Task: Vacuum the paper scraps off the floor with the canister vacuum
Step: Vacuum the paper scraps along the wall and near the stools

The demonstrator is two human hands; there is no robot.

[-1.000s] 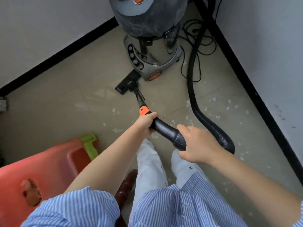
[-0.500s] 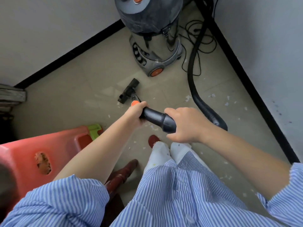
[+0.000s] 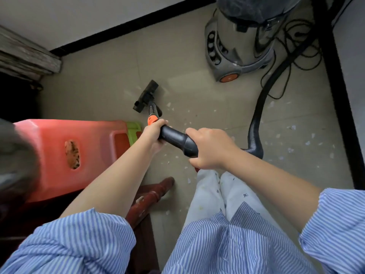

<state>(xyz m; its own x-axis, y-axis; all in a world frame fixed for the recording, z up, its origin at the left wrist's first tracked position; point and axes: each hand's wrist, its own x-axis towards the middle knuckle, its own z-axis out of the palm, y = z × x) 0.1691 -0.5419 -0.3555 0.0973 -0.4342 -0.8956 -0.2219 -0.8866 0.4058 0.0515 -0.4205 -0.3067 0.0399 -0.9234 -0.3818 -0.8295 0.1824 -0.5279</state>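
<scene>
Both hands hold the wand (image 3: 177, 138): left hand (image 3: 155, 133) near the orange collar, right hand (image 3: 209, 148) behind. The nozzle (image 3: 146, 96) sits flat on the floor; paper scraps (image 3: 290, 150) lie rightward, so slow, overlapping strokes should work best.

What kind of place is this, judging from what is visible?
Probably a corner of an indoor room, perhaps a storeroom or workroom: a tiled floor with black baseboard below white walls, a canister vacuum by the corner, and a red plastic stool.
</scene>
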